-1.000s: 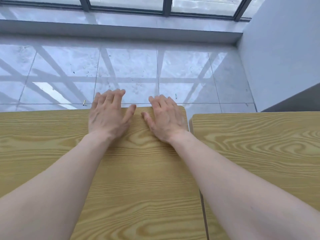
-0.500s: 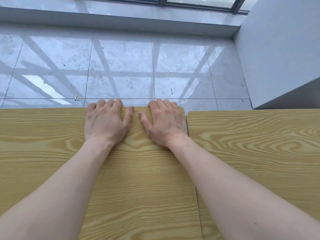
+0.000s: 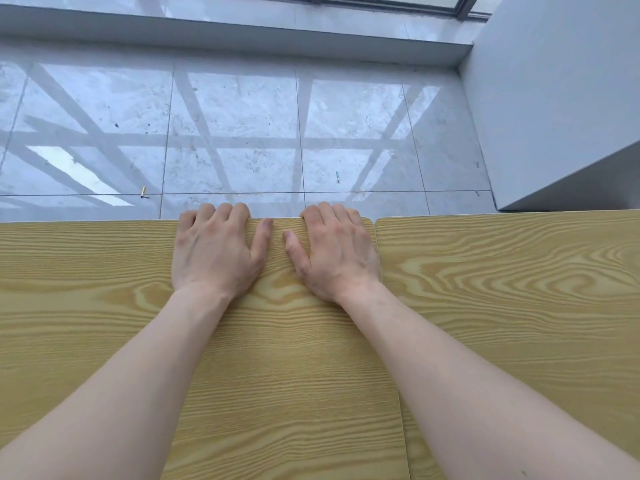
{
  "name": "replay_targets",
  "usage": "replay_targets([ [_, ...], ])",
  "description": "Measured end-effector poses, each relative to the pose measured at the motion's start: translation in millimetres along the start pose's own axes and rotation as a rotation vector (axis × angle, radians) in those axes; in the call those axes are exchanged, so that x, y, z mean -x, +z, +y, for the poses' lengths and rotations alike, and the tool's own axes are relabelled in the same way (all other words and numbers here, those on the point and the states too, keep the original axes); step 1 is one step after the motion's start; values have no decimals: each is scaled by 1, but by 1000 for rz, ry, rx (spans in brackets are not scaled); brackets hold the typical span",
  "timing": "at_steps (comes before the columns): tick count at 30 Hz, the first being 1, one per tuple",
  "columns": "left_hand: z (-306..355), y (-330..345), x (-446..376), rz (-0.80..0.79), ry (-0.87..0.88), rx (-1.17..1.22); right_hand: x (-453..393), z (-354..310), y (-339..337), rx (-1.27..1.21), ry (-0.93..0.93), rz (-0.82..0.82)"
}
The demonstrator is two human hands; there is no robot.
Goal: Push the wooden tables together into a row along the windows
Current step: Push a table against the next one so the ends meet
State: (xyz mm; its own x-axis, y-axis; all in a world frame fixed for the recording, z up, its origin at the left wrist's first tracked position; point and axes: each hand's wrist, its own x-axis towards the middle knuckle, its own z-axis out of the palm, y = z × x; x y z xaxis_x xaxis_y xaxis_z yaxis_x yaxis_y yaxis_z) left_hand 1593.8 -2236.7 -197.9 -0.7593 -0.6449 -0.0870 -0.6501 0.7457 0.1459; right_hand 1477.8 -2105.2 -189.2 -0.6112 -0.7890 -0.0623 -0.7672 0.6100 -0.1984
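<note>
Two light wooden tables fill the lower half of the head view. The left table (image 3: 86, 271) is the one under my arms; the right table (image 3: 502, 289) stands beside it, with only a thin seam between them. Their far edges line up almost evenly. My left hand (image 3: 216, 252) and my right hand (image 3: 334, 252) lie palm down, side by side, near the left table's far right corner. The fingers of both hands curl over its far edge, and the thumbs rest on top.
Beyond the tables lies grey tiled floor (image 3: 242, 133), ending at a raised window sill (image 3: 242, 32). A grey wall block (image 3: 554, 98) closes the right side. A small yellow object (image 3: 143, 192) and a small teal object (image 3: 337, 176) lie on the tiles.
My fingers, stretched flat past the far edge before, now hook over it. The gap between the two tables has narrowed to a thin seam, and their far edges have come level.
</note>
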Motion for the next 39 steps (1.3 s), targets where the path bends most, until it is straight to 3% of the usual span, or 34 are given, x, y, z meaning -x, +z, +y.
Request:
replay_targets([
  [21, -1, 0, 7, -57, -6, -17, 7, -3, 4, 18, 7, -20],
  [30, 0, -13, 19, 48, 48, -71, 13, -2, -1, 32, -70, -63],
  [34, 9, -34, 71, 83, 102, -22, 59, -12, -18, -46, -74, 82],
  [39, 16, -40, 172, 50, 119, 22, 170, -20, -24, -97, -20, 79],
])
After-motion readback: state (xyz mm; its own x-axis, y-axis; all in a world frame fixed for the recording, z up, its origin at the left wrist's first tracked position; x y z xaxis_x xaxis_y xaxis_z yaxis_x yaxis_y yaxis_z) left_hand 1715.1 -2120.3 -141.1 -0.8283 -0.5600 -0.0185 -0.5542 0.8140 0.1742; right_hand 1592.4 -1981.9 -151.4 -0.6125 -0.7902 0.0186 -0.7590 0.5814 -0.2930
